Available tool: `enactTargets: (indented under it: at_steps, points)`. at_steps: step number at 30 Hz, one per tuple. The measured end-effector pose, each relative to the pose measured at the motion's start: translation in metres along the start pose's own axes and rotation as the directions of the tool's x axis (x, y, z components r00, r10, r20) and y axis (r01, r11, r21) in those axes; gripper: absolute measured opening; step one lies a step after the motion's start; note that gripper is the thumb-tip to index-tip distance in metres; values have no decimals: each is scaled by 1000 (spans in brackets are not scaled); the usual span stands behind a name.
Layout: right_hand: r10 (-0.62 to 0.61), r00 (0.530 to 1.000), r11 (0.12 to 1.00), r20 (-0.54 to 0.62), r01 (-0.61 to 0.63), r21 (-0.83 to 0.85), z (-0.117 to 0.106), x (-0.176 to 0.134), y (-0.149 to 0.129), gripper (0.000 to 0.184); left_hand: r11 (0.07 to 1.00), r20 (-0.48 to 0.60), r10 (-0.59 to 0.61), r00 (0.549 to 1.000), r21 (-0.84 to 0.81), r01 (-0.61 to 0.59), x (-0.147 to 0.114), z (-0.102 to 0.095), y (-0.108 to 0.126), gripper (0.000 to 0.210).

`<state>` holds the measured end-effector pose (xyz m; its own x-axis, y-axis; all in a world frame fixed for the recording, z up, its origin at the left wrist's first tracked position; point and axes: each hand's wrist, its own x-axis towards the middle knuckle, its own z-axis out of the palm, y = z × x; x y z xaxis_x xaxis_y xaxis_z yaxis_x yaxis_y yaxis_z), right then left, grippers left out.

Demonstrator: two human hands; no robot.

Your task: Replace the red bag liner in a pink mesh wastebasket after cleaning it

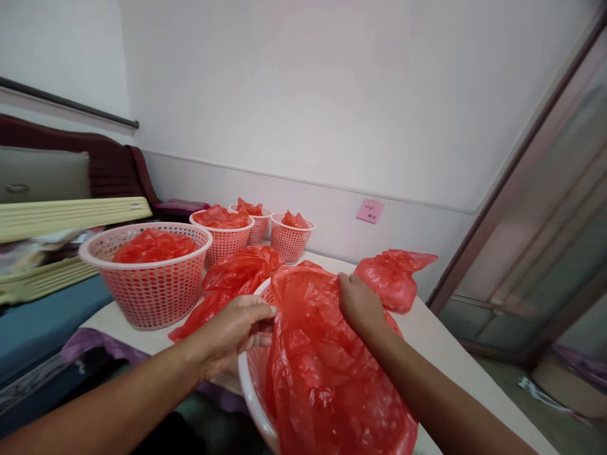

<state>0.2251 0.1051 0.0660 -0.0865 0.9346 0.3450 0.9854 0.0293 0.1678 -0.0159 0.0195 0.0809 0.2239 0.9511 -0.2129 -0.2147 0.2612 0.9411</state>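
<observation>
A large red plastic bag [322, 360] lies bunched over a pale pink basket [256, 392] close in front of me and hides most of it. My left hand [244, 325] is at the basket's left rim, its thumb and fingers closed on the bag's left edge. On the other side, my right hand [358, 303] grips the upper right part of the bag with curled fingers. Directly behind the basket, another red plastic bag [246, 272] rests loose on the white table [441, 354]. A knotted red bag [393, 278] sits to the right, beyond my right hand.
A big pink perforated basket [152, 291] with a red bag inside stands at the left. Several smaller ones, such as this basket [291, 240], stand near the wall. A pink note [370, 211] is stuck there. Left of the table is a yellow crate [47, 278]; a glass door [531, 240] is right.
</observation>
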Motion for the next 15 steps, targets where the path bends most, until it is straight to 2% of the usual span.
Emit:
enactTargets:
  at_steps: [6,10,15]
  points:
    - [-22,1000,1000,0,22,6,1,1,2,25,984,17,32,999,-177,-29,6,-4,-7,6]
    - [-21,1000,1000,-6,21,5,1,1,-1,25,963,91,-48,995,-259,70,9,-2,-11,6]
    - [-30,999,1000,-20,30,-7,1,1,-4,26,944,50,-122,991,-302,132,11,4,-10,10]
